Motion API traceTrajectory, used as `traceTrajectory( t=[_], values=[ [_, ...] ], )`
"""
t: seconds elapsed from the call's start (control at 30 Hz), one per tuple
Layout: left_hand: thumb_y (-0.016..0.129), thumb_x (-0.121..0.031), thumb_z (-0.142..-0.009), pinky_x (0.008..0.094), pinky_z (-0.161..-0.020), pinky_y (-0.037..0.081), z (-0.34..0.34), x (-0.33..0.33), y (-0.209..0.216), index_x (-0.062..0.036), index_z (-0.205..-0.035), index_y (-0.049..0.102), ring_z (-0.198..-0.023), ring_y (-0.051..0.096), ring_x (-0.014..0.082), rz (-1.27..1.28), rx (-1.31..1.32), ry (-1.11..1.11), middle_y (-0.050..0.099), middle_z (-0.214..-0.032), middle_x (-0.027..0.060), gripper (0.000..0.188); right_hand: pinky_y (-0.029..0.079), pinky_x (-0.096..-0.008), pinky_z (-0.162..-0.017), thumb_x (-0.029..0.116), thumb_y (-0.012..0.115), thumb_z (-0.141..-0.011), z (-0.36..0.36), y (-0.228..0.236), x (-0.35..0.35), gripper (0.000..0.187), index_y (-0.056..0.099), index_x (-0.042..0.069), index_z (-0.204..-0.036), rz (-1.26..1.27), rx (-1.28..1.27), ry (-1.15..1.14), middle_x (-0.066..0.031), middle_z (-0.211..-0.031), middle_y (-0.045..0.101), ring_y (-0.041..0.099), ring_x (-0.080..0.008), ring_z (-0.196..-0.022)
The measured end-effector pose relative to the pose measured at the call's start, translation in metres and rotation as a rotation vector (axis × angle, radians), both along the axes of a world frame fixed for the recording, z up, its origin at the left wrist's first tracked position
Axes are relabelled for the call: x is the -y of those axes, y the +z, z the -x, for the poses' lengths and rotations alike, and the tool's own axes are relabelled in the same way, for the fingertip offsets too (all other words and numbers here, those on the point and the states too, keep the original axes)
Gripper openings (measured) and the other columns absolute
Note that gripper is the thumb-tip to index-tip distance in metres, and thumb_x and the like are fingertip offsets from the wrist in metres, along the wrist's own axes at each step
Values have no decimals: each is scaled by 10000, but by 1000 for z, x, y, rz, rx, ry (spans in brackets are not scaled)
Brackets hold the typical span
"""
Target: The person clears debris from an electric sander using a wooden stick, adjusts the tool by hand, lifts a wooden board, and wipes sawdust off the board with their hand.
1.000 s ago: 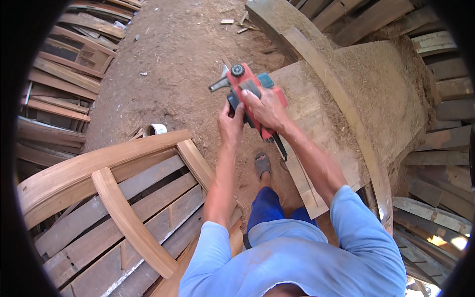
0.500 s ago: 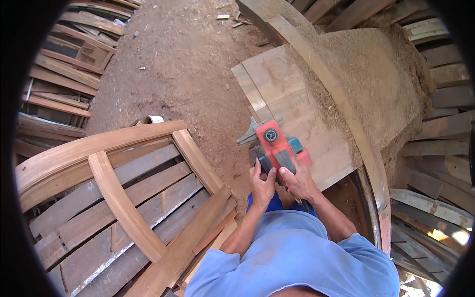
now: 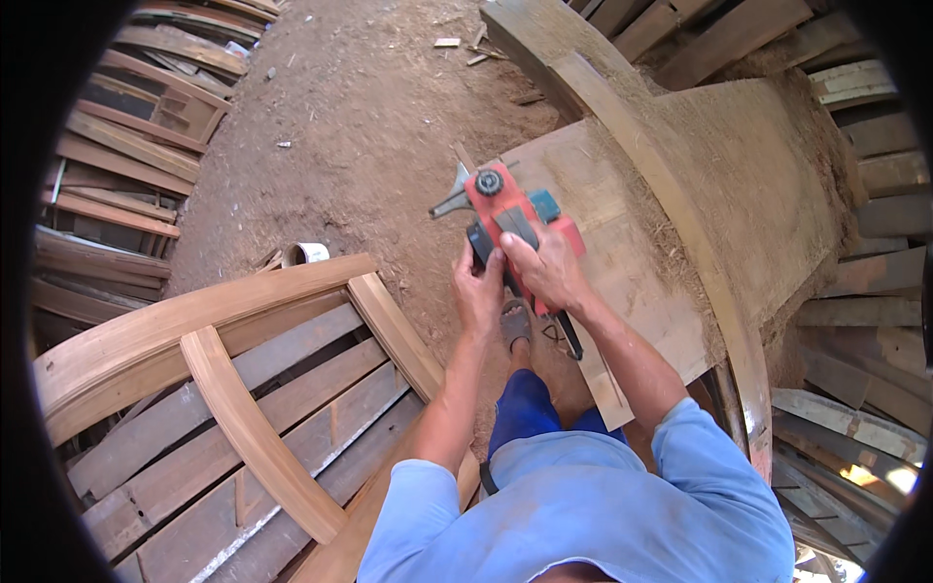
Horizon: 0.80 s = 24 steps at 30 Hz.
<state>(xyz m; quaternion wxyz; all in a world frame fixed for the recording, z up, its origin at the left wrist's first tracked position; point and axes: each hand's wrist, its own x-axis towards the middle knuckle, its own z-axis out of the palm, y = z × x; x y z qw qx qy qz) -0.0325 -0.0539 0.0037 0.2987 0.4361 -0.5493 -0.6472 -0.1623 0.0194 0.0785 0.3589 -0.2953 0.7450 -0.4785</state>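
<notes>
A red electric hand planer point(image 3: 509, 202) with a black knob, a teal part and a grey metal side fence is held in front of me. My right hand point(image 3: 552, 260) wraps round its dark handle, the thumb lying along the top. On the planer's left side, my left hand point(image 3: 481, 288) grips a black part with curled fingers. The planer hangs over the left edge of a flat wooden board point(image 3: 632, 282); whether it touches the board cannot be made out. A black cord point(image 3: 571, 336) trails from its rear.
A wooden frame point(image 3: 219, 296) with curved-looking rails stands at my left. Shavings cover the bench beam point(image 3: 671, 209) at right. Stacked planks point(image 3: 146, 146) line the far left, with more timber point(image 3: 865, 291) on the right. A white cup-like container point(image 3: 307, 254) stands behind the frame.
Both hands have carried the planer forward and to the left, and my arms are stretched out more. My foot and the cord now show below it.
</notes>
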Motion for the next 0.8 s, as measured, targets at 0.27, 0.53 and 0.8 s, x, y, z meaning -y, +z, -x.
traceTrajectory(
  t=[0.27,0.53,0.8],
  values=[
    [709,-253,-980,310,-750,553,46,101,6,14,-1237,688,-842,652,115,80,-77,-27,738,-956,62,371,486,-418,-619,427,574,-1017,40,-13,92,470,656,-16,-885,203,-169,37,-136,-688,626,612,-236,-640],
    [728,-270,-974,297,-755,541,-1,-2,24,-2,-1295,669,-882,639,115,86,-70,-83,698,-1047,60,422,482,-412,-621,417,561,-1016,1,-3,-6,439,654,-8,-952,175,-223,77,-131,-701,621,602,-234,-647],
    [772,-243,-921,344,-806,518,-87,-197,22,-21,-1473,554,-890,601,213,101,417,-161,583,-1037,124,633,521,-493,-740,439,643,-961,-80,-3,-207,501,638,-52,-1059,-96,138,-6,-305,-899,666,689,-431,-863]
  ],
)
